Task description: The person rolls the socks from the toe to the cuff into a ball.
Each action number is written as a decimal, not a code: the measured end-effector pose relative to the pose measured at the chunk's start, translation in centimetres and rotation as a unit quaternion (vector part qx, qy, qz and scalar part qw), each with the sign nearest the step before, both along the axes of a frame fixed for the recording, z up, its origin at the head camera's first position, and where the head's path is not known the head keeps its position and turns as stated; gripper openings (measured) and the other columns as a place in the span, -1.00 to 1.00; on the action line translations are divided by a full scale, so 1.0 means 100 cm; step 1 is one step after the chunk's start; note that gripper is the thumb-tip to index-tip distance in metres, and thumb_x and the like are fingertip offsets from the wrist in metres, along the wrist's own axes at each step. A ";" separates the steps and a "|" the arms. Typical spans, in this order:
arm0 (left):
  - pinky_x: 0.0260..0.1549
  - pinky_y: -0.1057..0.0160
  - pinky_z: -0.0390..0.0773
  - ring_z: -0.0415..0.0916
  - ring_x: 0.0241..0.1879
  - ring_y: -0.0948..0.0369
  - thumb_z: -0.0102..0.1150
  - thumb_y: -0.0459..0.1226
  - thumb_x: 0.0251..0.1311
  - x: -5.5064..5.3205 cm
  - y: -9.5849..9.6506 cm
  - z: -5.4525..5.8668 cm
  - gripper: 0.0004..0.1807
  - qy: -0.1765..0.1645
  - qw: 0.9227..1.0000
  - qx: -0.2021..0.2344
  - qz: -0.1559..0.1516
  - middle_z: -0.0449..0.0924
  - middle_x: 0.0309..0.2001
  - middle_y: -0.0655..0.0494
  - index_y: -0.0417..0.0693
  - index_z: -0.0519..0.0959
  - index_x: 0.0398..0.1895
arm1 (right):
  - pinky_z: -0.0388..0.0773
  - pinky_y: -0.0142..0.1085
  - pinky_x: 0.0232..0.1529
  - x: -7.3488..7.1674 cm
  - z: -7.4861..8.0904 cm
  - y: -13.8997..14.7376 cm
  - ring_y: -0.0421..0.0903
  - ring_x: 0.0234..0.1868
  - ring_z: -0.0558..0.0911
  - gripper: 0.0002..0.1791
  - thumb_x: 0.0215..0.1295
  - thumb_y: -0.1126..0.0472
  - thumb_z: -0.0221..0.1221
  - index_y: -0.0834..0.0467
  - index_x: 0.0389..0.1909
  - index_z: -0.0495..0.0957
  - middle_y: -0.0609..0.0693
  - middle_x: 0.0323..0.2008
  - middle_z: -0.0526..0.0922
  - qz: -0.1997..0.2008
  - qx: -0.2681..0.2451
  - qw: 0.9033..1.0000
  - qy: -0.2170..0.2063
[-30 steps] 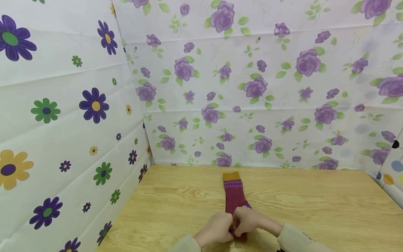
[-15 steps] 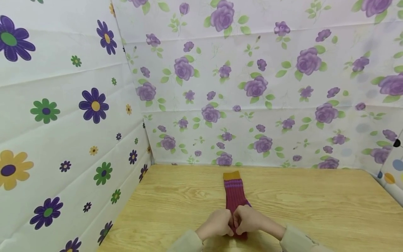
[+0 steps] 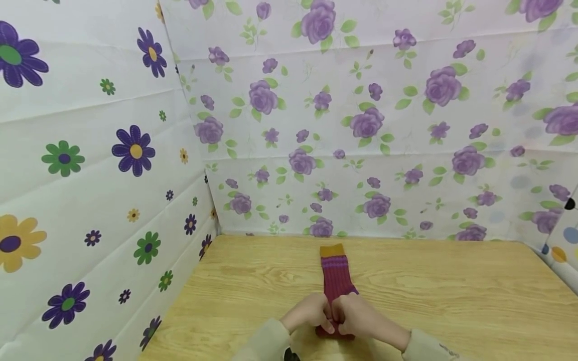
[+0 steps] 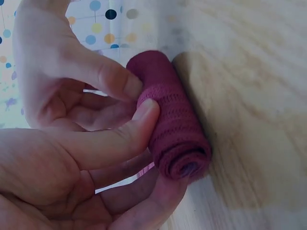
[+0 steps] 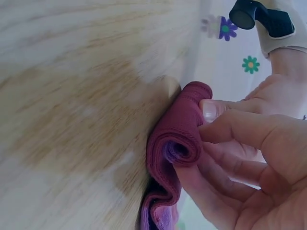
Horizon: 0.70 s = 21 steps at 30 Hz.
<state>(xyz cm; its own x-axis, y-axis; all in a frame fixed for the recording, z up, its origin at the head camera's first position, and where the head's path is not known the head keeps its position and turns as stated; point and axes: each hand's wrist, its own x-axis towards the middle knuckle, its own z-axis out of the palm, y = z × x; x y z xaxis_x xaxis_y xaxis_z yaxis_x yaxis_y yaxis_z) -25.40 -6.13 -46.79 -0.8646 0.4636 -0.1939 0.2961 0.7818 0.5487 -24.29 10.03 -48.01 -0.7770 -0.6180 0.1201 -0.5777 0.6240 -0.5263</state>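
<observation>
A maroon ribbed sock point(image 3: 336, 281) lies lengthwise on the wooden table, its mustard cuff pointing away from me. Its near end is wound into a thick roll point(image 4: 170, 110), with layered spirals showing at the side. My left hand point(image 3: 311, 312) grips the left part of the roll, thumb on the near face and fingers reaching round it. Close beside it, my right hand point(image 3: 361, 317) pinches the right part between thumb and fingers. In the right wrist view a purple lining shows inside the coil point(image 5: 176, 148), and the unrolled fabric bunches in a fold behind it.
The wooden table point(image 3: 451, 291) reaches back to a sheet with purple roses point(image 3: 366, 125). A daisy-printed sheet point(image 3: 90, 200) stands along the left side, and a dotted one point(image 3: 570, 235) at the right edge. A dark wrist camera point(image 5: 264, 18) sits on the left wrist.
Both hands keep their hold while the fingers shift over the sock. Its near end now shows as a wider roll below the hands, slightly farther from me than before.
</observation>
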 end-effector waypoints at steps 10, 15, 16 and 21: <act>-0.65 0.40 0.35 0.36 -0.65 0.30 0.55 -0.36 -0.21 -0.014 -0.001 -0.001 -0.80 -0.072 0.996 0.024 0.050 0.56 -0.70 0.18 -0.18 0.64 -0.69 | 0.12 -0.56 -0.65 0.005 0.003 -0.004 -0.40 -0.68 0.11 -0.67 -0.08 0.49 0.29 0.08 -0.75 0.42 -0.30 -0.76 0.19 0.030 0.054 0.994 0.087; -0.66 0.40 0.34 0.34 -0.66 0.31 0.55 -0.38 -0.22 -0.018 0.000 0.000 -0.78 -0.075 0.996 0.022 0.054 0.52 -0.71 0.21 -0.18 0.62 -0.73 | 0.05 -0.58 -0.67 0.005 0.002 -0.005 -0.39 -0.68 0.09 -0.66 -0.07 0.50 0.27 0.10 -0.76 0.37 -0.28 -0.76 0.14 0.033 0.070 0.991 0.111; -0.67 0.41 0.33 0.33 -0.66 0.31 0.55 -0.39 -0.22 -0.019 0.000 0.000 -0.77 -0.077 0.995 0.022 0.053 0.50 -0.72 0.22 -0.19 0.61 -0.73 | 0.08 -0.57 -0.66 0.006 0.002 -0.005 -0.39 -0.67 0.11 -0.67 -0.04 0.48 0.28 0.09 -0.73 0.39 -0.28 -0.75 0.17 0.034 0.074 0.990 0.114; -0.68 0.40 0.33 0.33 -0.66 0.31 0.51 -0.43 -0.17 -0.020 0.001 -0.001 -0.78 -0.081 0.996 0.015 0.040 0.49 -0.69 0.23 -0.22 0.60 -0.73 | 0.30 -0.49 -0.52 0.010 0.000 -0.005 -0.36 -0.55 0.33 -0.84 0.01 0.27 0.37 0.04 -0.55 0.55 -0.20 -0.59 0.44 0.038 0.111 0.982 0.145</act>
